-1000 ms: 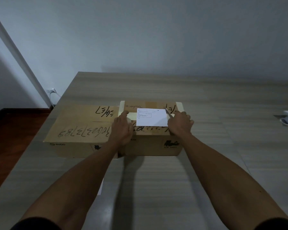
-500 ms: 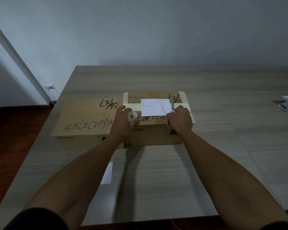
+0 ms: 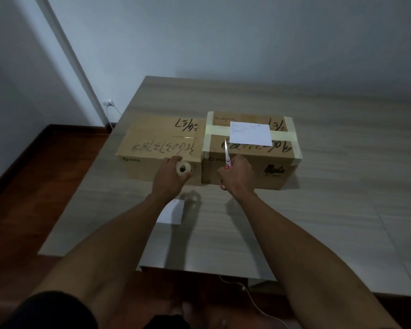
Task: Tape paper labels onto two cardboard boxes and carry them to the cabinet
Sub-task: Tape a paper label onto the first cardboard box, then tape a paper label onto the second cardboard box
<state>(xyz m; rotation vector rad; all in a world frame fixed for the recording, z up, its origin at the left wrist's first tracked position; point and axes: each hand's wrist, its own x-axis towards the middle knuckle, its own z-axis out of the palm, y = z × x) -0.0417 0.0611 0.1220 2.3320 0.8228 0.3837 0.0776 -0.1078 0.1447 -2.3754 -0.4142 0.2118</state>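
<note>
**Cardboard, tape and blades: one label placed, one waiting**

Head view, all places given from the right-hand cardboard box (image 3: 252, 153).

On its lid: a white paper label (image 3: 250, 133), lying over a band of pale masking tape that crosses the top, with more strips down both ends. Whether any tape runs over the label's own edges: too dim to tell. Touching its left side: the second cardboard box (image 3: 160, 143), marker scrawl on top, no label, no tape. In front of both boxes and to the left, flat on the wooden table (image 3: 330, 210): a second paper label (image 3: 173, 211), partly hidden behind the left forearm.

Left hand (image 3: 170, 179), hovering just before the unlabelled box's front face: fingers curled snugly round a small roll of masking tape (image 3: 183, 167). Right hand (image 3: 236, 176), at the front edge of the landmark box: fingers closed through pink scissors (image 3: 227, 156), blades together, tip aimed up and over the lid toward the label's lower left corner.

Risks, as judgement only:
- Blade tip so near the sheet; a careless swing could nick or lift the label.
- If unsecured at the edges, could slip off once the box is lifted.
- Both hands occupied; picking up the spare label without setting something down could crease it or drop the roll.
- Spare label close to the table's near side; a brushing forearm could sweep it off.
</note>
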